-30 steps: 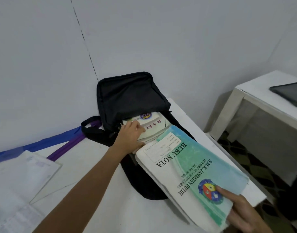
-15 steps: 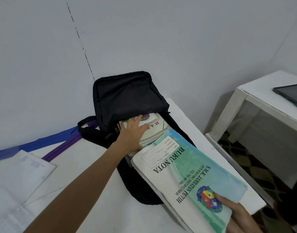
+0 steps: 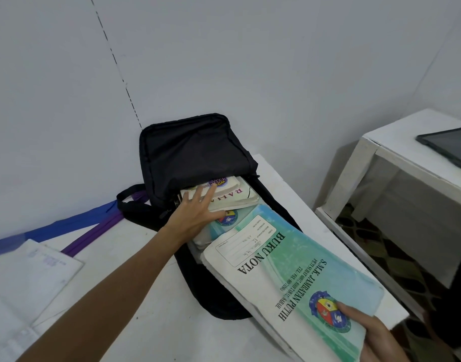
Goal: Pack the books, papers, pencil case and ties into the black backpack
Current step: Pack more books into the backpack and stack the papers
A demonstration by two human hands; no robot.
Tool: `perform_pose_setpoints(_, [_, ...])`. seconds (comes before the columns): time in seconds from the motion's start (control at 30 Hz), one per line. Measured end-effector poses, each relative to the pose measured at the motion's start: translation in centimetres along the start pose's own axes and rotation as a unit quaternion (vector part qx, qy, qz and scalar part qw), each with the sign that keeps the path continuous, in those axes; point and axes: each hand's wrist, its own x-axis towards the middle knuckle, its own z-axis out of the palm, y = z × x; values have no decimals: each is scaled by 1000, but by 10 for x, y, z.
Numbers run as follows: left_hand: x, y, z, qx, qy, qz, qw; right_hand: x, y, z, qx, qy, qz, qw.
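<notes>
The black backpack (image 3: 198, 147) lies open on the white table (image 3: 135, 304), its flap leaning on the wall. A stack of white books (image 3: 234, 195) sits in its mouth. My left hand (image 3: 195, 212) presses flat on that stack with fingers spread. My right hand (image 3: 375, 338) grips the near corner of a green and white "BUKU NOTA" notebook bundle (image 3: 289, 278), whose far end lies over the bag's opening. Another green notebook (image 3: 229, 218) shows beneath my left hand. White papers (image 3: 23, 283) lie at the left. A blue tie (image 3: 67, 223) and a purple tie (image 3: 99, 231) run along the wall.
A second white table (image 3: 396, 152) stands to the right with a dark tablet (image 3: 451, 145) on it. A gap with patterned floor (image 3: 396, 259) separates the two tables. The wall is close behind the backpack.
My left hand slid further onto the book stack and spread its fingers. The notebook bundle's far end now lies lower over the opening, uncovering another green notebook under my left hand.
</notes>
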Motion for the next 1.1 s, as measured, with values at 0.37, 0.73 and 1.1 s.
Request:
perform_pose_setpoints(0.37, [15, -52, -39, -88, 14, -44, 995, 27, -3, 98, 41, -66, -75, 994])
perform_pose_setpoints(0.73, [16, -59, -42, -101, 24, -39, 994, 143, -3, 207, -33, 44, -94, 994])
perform_pose_setpoints(1.1, [18, -58, -48, -89, 14, -37, 995, 144, 13, 218, 66, 30, -48, 996])
